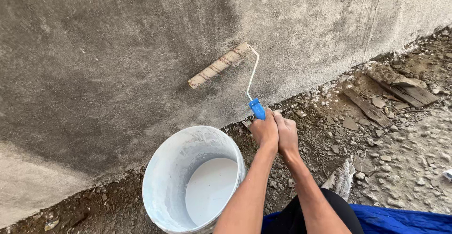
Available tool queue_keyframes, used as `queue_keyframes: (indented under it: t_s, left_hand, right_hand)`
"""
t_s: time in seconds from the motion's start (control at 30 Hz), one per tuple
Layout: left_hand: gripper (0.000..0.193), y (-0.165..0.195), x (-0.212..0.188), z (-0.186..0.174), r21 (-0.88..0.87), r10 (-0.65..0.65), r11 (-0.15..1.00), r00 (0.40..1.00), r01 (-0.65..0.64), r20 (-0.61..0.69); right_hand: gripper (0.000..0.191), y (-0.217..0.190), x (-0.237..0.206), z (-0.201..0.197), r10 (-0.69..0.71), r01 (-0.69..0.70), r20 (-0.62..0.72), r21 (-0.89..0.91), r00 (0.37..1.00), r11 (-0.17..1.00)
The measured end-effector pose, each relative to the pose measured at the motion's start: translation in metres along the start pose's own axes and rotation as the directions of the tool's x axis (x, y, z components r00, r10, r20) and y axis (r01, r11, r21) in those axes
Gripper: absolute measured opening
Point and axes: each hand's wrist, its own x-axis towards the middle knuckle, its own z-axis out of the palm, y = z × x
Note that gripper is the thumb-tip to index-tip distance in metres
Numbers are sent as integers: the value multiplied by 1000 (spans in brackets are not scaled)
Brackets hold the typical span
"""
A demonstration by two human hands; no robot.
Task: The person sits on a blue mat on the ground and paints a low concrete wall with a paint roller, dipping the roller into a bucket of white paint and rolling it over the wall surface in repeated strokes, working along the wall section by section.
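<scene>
Blue plastic is showing at the paint roller's handle, where both hands are clasping it — left hand and right hand are closing their fingers around the grip, side by side and touching. Forearms are reaching toward twelve o'clock. The roller sleeve is lying against the grey wall, its long axis running from eight to two o'clock. A white bucket of paint is sitting at seven o'clock of the hands.

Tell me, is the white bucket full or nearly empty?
Low, not full. The bucket stands upright with white liquid pooled only at its bottom; bare smeared inner wall shows above.
</scene>
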Motion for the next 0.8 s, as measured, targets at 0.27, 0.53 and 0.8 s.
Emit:
queue_keyframes:
  t_s: [0.27,0.53,0.8]
  left_hand:
    - [45,-32,21,2,-106,80,991,996,-84,-42]
    - [52,-76,30,25,151,-73,986,997,76,-23]
    - [40,-74,10,15,58,-189,981,981,187,44]
  right_hand:
    - [51,28,-3,14,73,-72,-7,110,997,991]
    - [53,58,-7,-7,131,-131,-34,9,991,991]
    - [51,73,-19,-12,171,-173,-80,-20,982,985]
